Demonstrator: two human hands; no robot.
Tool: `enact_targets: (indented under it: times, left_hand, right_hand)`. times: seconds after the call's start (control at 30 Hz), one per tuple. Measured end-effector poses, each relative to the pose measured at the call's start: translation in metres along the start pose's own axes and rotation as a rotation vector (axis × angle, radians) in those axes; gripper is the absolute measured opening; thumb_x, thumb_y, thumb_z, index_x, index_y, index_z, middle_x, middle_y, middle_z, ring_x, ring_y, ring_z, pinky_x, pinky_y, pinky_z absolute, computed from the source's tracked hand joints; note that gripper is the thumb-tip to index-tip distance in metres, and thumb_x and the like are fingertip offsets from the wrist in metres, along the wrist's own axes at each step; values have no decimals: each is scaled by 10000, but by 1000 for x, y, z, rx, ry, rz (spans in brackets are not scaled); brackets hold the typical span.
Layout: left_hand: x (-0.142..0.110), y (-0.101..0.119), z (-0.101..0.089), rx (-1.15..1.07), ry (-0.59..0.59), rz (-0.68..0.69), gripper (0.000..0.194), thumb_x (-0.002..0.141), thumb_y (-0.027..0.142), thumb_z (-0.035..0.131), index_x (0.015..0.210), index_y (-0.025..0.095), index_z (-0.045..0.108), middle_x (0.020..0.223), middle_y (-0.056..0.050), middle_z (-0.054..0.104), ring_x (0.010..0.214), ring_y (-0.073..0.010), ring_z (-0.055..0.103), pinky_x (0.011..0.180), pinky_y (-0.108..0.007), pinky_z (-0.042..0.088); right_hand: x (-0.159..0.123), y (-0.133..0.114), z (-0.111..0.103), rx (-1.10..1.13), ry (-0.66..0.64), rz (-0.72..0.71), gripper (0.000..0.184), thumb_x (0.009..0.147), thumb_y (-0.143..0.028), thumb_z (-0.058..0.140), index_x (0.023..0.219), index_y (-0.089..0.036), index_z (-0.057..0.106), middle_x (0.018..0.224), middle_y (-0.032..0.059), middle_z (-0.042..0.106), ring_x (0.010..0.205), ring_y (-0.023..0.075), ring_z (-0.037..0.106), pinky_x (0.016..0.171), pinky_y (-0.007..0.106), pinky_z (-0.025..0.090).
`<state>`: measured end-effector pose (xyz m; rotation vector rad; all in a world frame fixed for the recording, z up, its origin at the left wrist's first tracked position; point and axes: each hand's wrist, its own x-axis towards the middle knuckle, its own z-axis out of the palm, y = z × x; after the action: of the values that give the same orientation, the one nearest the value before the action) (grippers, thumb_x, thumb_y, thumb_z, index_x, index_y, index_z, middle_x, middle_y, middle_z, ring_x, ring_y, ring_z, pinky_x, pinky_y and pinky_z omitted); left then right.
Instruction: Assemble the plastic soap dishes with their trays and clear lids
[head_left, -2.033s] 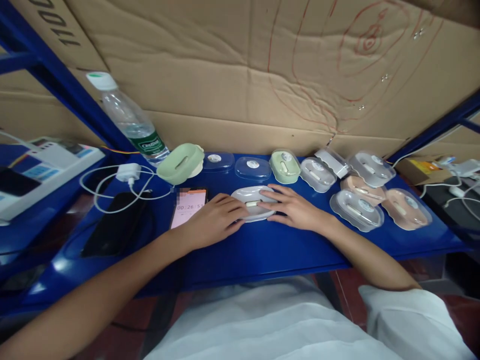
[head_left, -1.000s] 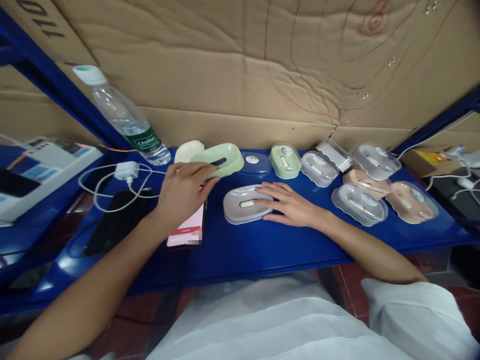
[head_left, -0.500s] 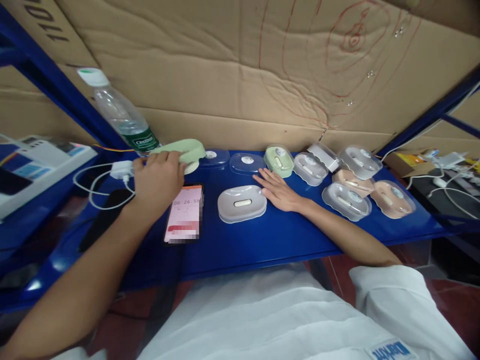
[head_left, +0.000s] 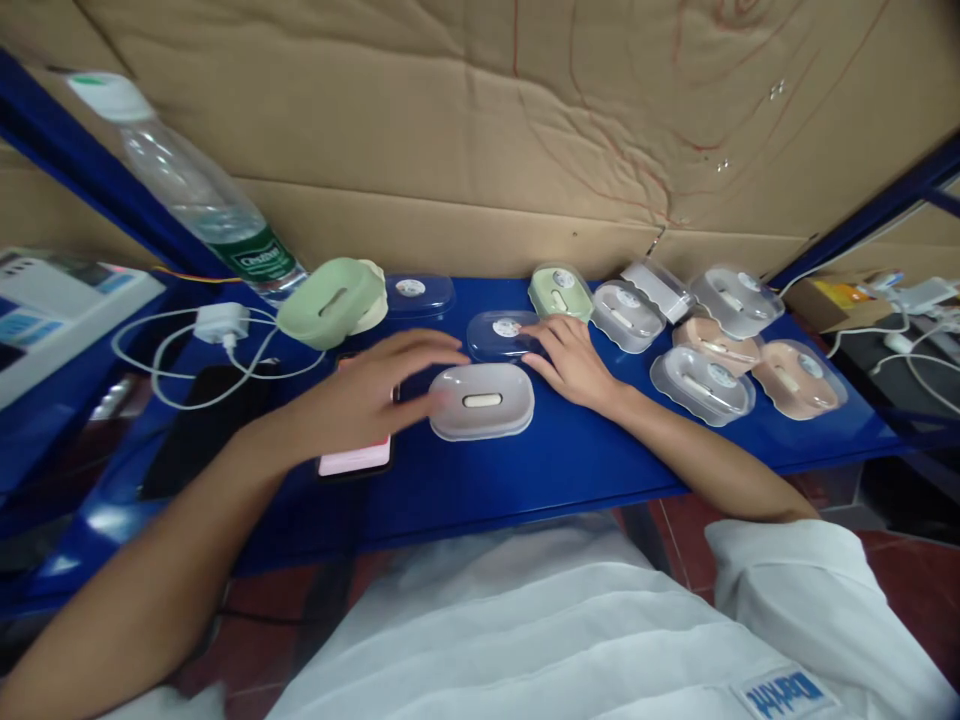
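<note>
A grey oval soap-box base (head_left: 481,401) lies near the front middle of the blue shelf (head_left: 570,465). My left hand (head_left: 367,393) hovers open above a phone (head_left: 354,455), its fingertips stretched toward the grey base's left end. My right hand (head_left: 571,362) rests just right of the base, fingers on a clear oval lid (head_left: 503,334) behind it; it holds nothing. A green soap-box part (head_left: 331,301) leans on a cream part (head_left: 373,295) at the back left.
A water bottle (head_left: 196,200) leans at the back left beside a white charger and cable (head_left: 217,330). Another clear lid (head_left: 417,294) and several green, grey and pink lidded soap boxes (head_left: 702,384) line the back and right. Cardboard (head_left: 480,140) walls the rear.
My left hand put the green part back at the rear left, let go and swung right toward the grey base. My right hand slid off the base onto the clear lid behind it.
</note>
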<state>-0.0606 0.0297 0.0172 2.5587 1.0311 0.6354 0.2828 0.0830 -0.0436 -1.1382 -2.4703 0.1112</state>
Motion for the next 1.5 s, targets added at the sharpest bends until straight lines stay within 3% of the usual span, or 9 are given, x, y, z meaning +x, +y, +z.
enact_targets:
  times: [0.13, 0.23, 0.37, 0.5, 0.63, 0.8, 0.9, 1.13, 1.5]
  left_hand:
    - [-5, 9, 25, 53, -109, 79, 386, 1095, 587, 624, 1310, 304, 774, 1562, -70, 668, 1384, -319, 658, 1218, -497, 513]
    - [-3, -2, 37, 88, -121, 64, 336, 1113, 485, 575, 1232, 259, 793, 1452, -79, 736, 1254, -291, 727, 1152, -473, 555]
    - [-1, -6, 30, 224, -80, -23, 402, 1108, 518, 546, 1243, 234, 798, 1467, -103, 730, 1331, -345, 705, 1171, -527, 543]
    - [-3, 5, 18, 298, -133, -83, 517, 1005, 627, 702, 1381, 274, 749, 1629, -85, 619, 1454, -385, 624, 1247, -565, 493]
    - [-1, 11, 26, 224, -136, -137, 590, 941, 591, 813, 1424, 275, 690, 1619, -93, 617, 1486, -374, 598, 1259, -527, 505]
    - [3, 5, 44, 145, 68, -285, 1036, 870, 541, 935, 1678, 208, 378, 1650, -199, 530, 1448, -398, 620, 1133, -516, 601]
    - [3, -1, 50, 133, 77, -291, 1291, 822, 621, 961, 1776, 244, 177, 1683, -212, 494, 1462, -427, 602, 1138, -544, 589]
    - [-1, -3, 57, 149, 61, -272, 1064, 937, 684, 825, 1755, 251, 299, 1657, -195, 522, 1506, -438, 558, 1194, -553, 538]
    - [-1, -2, 42, 82, -45, -280, 1023, 923, 596, 859, 1729, 221, 352, 1693, -186, 511, 1539, -419, 548, 1293, -587, 446]
  right_hand:
    - [-1, 2, 0, 7, -49, 9, 671, 1125, -646, 523, 1658, -239, 544, 1742, 158, 500, 1646, 398, 409, 1332, 632, 371]
    - [-2, 1, -2, 45, -6, 47, 618, 1161, -610, 445, 1610, -215, 604, 1674, 148, 587, 1584, 340, 516, 1338, 544, 413]
    - [-4, -5, -10, 100, 131, 70, 598, 1179, -611, 384, 1519, -214, 674, 1524, 134, 713, 1468, 310, 628, 1290, 526, 478]
    - [-6, -12, -15, 170, 240, 95, 630, 1191, -631, 291, 1399, -223, 723, 1374, 126, 782, 1312, 295, 720, 1179, 507, 565]
    - [-7, -16, -14, 217, 255, 77, 641, 1194, -635, 255, 1383, -223, 709, 1345, 124, 782, 1259, 274, 744, 1126, 467, 599]
    - [-10, -20, -12, 207, 229, -19, 603, 1193, -614, 314, 1480, -230, 680, 1404, 129, 758, 1322, 278, 720, 1177, 484, 583]
    - [-12, -23, -12, 150, 130, -162, 609, 1171, -616, 416, 1555, -210, 656, 1485, 163, 705, 1454, 314, 642, 1261, 527, 525]
    - [-10, -33, -6, 112, -84, -287, 621, 1154, -591, 465, 1661, -250, 578, 1660, 191, 567, 1588, 380, 501, 1308, 658, 437]
    - [-10, -26, -5, 73, -83, -395, 588, 1208, -487, 351, 1695, -211, 531, 1690, 169, 571, 1638, 325, 464, 1335, 589, 422]
